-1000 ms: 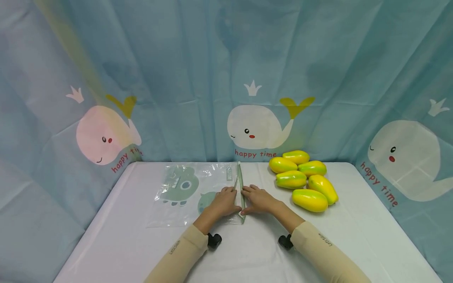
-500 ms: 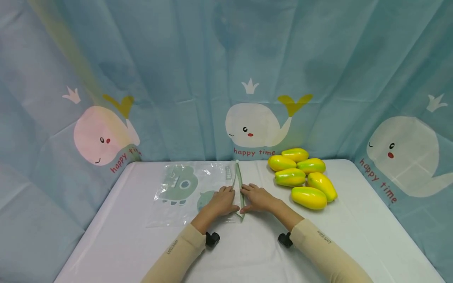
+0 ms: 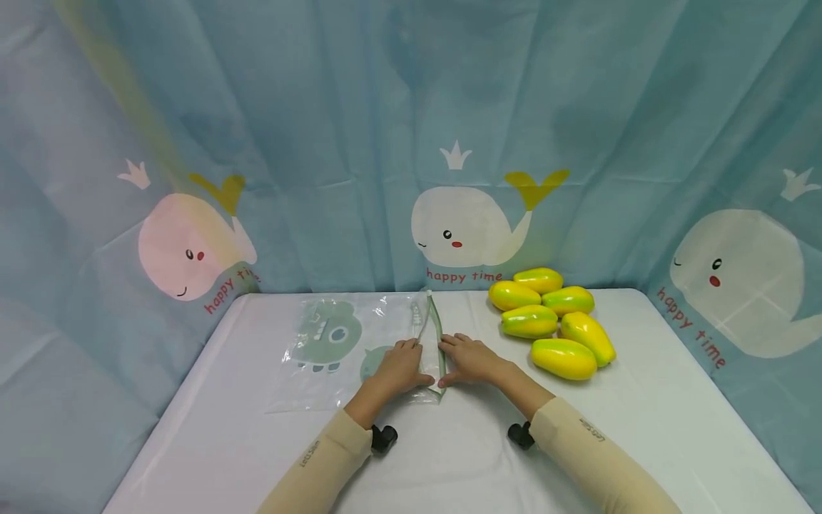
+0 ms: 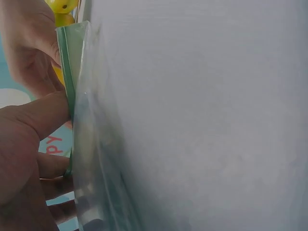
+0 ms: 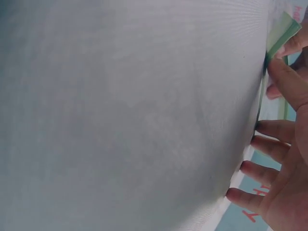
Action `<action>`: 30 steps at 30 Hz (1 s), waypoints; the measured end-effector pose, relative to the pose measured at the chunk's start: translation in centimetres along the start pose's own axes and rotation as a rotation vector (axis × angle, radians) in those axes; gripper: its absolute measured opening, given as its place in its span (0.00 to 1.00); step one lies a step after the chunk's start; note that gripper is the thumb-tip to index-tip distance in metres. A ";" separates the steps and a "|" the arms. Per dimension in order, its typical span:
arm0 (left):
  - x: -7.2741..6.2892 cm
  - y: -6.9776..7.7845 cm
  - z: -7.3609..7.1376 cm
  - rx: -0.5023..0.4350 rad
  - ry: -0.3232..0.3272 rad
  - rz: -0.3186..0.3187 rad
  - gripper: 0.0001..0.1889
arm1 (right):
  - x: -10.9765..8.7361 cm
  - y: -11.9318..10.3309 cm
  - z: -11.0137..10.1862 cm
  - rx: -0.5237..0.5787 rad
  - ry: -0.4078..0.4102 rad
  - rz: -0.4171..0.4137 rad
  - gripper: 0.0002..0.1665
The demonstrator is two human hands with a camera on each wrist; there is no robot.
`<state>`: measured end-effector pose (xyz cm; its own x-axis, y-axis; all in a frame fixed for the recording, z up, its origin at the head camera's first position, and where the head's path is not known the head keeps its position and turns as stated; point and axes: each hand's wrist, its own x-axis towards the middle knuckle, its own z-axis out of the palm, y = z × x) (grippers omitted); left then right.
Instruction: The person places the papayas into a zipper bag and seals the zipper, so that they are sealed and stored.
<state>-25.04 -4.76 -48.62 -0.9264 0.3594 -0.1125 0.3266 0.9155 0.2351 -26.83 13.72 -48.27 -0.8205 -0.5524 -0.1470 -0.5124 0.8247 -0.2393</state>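
A clear plastic bag (image 3: 330, 335) printed with green dinosaurs lies flat on the white table, its green-edged mouth (image 3: 435, 314) facing right. The two edges of the mouth stand apart in a narrow gap. My left hand (image 3: 399, 368) rests at the upper edge on the bag side, thumb and fingertips spread along it. On the other side, my right hand (image 3: 472, 360) touches the far green edge with outstretched fingers. In the left wrist view, the left thumb (image 4: 48, 113) presses the green strip (image 4: 70, 62). The right wrist view shows the right fingers (image 5: 272, 147) straight and spread along the edge.
Several yellow-green fruits shaped like papayas (image 3: 564, 359) lie in a group at the back right of the table (image 3: 642, 428). A blue curtain (image 3: 321, 143) with whale prints hangs behind and at both sides. Black wrist cameras (image 3: 385, 438) sit below the sleeves.
The gap at the bag's mouth has widened. My left hand has shifted slightly left with its edge, while the right hand stays nearly in place. The fruits have not moved on the table.
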 end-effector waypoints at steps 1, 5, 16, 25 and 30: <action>0.0 0.0 0.0 -0.002 0.002 0.000 0.41 | 0.0 0.0 0.0 0.003 -0.003 0.003 0.51; 0.1 -0.1 0.2 0.003 0.010 -0.012 0.40 | 0.0 0.2 0.0 0.053 -0.001 0.009 0.49; 0.0 -0.2 0.1 -0.050 0.015 -0.013 0.40 | -1.2 0.4 -1.1 0.143 0.073 0.037 0.45; 0.1 0.0 0.3 -0.059 0.026 -0.015 0.40 | -4.1 1.4 -2.7 0.180 0.138 0.066 0.40; 0.0 0.0 0.1 -0.066 0.026 -0.026 0.40 | -5.7 2.3 -3.7 0.194 0.167 0.085 0.40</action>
<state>-24.98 -4.73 -48.72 -0.9393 0.3298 -0.0947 0.2899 0.9104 0.2953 -24.21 19.19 -44.46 -0.8972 -0.4413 -0.0182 -0.3949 0.8198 -0.4148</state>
